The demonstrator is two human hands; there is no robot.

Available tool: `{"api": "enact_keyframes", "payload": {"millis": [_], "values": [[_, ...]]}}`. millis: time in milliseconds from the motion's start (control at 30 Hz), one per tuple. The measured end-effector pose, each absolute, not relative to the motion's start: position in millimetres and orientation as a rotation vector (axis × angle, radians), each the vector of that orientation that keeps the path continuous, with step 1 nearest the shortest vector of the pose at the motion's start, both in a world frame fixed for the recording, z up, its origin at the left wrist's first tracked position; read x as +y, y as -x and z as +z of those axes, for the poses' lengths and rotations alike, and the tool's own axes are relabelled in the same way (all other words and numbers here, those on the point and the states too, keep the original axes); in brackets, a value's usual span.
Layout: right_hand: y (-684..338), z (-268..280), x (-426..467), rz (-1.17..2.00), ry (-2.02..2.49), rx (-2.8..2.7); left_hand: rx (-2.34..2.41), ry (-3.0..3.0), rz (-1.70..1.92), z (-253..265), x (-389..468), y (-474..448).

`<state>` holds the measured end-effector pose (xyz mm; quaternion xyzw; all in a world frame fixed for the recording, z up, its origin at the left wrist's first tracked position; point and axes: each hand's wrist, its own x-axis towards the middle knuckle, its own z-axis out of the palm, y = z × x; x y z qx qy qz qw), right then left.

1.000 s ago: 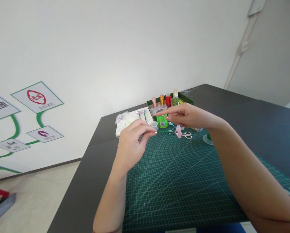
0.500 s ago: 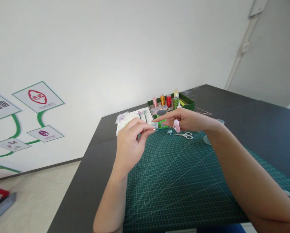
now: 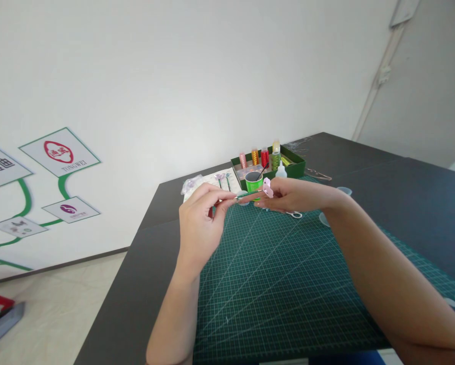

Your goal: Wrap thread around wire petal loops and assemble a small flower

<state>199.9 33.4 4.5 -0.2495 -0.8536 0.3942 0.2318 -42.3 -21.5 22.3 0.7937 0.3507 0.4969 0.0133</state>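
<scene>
My left hand (image 3: 202, 223) is closed in a pinch on the thin green stem of a small pink flower (image 3: 267, 188). The stem runs out to the right, with the flower at its far end. Beside the flower is my right hand (image 3: 293, 193), palm down, its index finger stretched left just under the stem; whether it touches the stem I cannot tell. Both hands hover over a green cutting mat (image 3: 280, 284). Below my right hand lie scissors (image 3: 296, 215), mostly hidden apart from a white handle loop.
Behind the hands stand a green cup (image 3: 254, 178) with a dark stick in it, a white glue bottle (image 3: 281, 170) and a green box (image 3: 296, 166) of thread spools. A white pad (image 3: 233, 178) with more flowers on stems lies at the left. Clear shallow cups (image 3: 343, 191) sit at the right.
The flower has moved left and slightly up, and its green stem now shows between the hands. My right hand has dropped a little, covering more of the scissors.
</scene>
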Motion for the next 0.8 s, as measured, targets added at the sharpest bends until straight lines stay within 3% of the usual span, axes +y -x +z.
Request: {"api": "enact_keyframes", "payload": {"millis": [367, 800], "values": [[-199.8, 10.8, 24.6, 1.248, 0.591, -2.432, 1.088, -2.383, 1.544, 23.2, -21.6, 43.2], [-227.4, -17.4, 53.7, 1.534, 0.375, -2.033, 0.952, -2.094, 1.467, 17.8, -7.2, 48.7]]}}
